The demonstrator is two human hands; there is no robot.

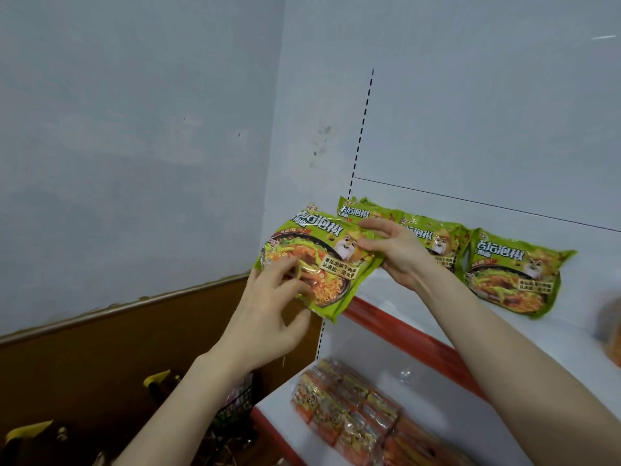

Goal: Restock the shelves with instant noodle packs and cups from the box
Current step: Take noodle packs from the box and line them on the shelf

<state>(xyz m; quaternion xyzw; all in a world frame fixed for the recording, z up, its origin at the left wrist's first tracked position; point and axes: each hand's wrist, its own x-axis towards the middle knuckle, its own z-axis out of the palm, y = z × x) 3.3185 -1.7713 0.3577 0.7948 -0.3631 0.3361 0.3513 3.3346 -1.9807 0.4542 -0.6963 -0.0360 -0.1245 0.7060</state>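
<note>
A green instant noodle pack (322,250) hangs in the air at the left end of the white upper shelf (379,287). My left hand (268,307) grips its lower left part, fingers on the front and thumb under the bottom edge. My right hand (396,253) pinches its right edge. Behind my right hand stand more green packs (363,211), leaning against the shelf's back panel. Another green pack (510,274) leans further right on the same shelf.
The shelf below (279,403) holds a row of orange noodle multipacks (356,412). A red price strip (413,338) runs along the upper shelf's front. A brown panel (100,358) and a dark wire basket (235,408) lie lower left. An orange blurred object (608,331) sits at the right edge.
</note>
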